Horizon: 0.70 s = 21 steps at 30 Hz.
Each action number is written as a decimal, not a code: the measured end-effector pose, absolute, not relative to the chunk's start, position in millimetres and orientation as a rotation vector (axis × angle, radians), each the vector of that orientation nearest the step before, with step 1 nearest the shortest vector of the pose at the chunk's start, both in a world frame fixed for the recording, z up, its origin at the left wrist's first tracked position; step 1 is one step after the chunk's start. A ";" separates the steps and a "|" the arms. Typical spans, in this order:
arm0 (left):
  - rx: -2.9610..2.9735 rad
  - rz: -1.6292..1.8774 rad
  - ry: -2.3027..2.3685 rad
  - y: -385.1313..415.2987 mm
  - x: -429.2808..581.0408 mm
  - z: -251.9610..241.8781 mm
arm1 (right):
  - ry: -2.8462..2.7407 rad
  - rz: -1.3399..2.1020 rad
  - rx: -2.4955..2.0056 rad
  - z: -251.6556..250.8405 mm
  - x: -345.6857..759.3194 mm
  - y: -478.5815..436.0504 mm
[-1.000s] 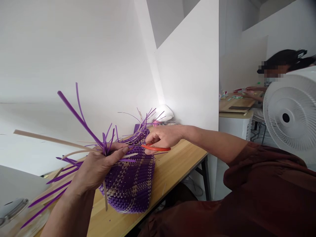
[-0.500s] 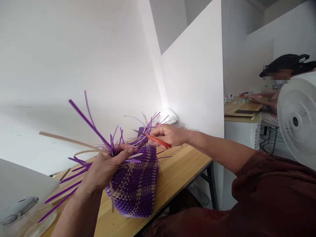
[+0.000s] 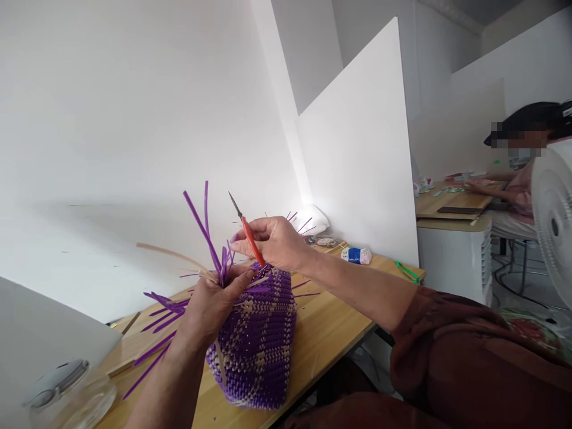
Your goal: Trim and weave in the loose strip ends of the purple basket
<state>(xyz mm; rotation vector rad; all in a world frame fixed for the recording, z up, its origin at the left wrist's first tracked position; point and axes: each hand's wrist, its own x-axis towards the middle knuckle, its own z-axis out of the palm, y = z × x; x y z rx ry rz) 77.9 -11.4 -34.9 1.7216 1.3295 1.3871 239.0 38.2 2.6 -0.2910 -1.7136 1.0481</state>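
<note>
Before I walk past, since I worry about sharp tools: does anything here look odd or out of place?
Only the scissors: the right hand holds them tip up, off the basket. The left hand grips strips at the rim; their ragged ends look like unfinished weaving, not damage.

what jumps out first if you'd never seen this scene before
The purple and tan woven basket stands mid-frame on the wooden table, loose purple strips spraying up from its rim. The left hand grips those strips at the rim, and the right hand just above holds orange-handled scissors, blades pointing up. A white fan sits at the far right edge.
</note>
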 end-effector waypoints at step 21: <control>1.346 1.682 1.159 -13.5 80.9 -44.6 | -1.638 1.074 -0.326 -9.1 239.2 51.7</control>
